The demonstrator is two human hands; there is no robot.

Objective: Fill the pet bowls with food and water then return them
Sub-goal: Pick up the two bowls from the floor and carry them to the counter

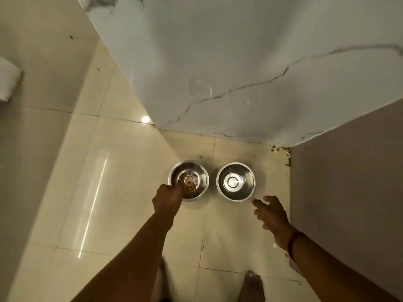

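Note:
Two round steel pet bowls stand side by side on the cream tiled floor near a wall corner. The left bowl [197, 173] holds brown kibble [188, 184] in its bottom. My left hand [166, 198] grips that bowl's near-left rim. The right bowl [236, 182] looks shiny inside, and whether it holds water I cannot tell. My right hand [271, 211] hovers just near-right of the right bowl, fingers spread, touching nothing.
A white marble wall [239, 73] rises behind the bowls and a grey wall [349, 182] stands to the right. Spilled kibble [283, 154] lies in the corner. My bare feet [250, 286] are at the bottom. A white object [7, 79] sits at far left.

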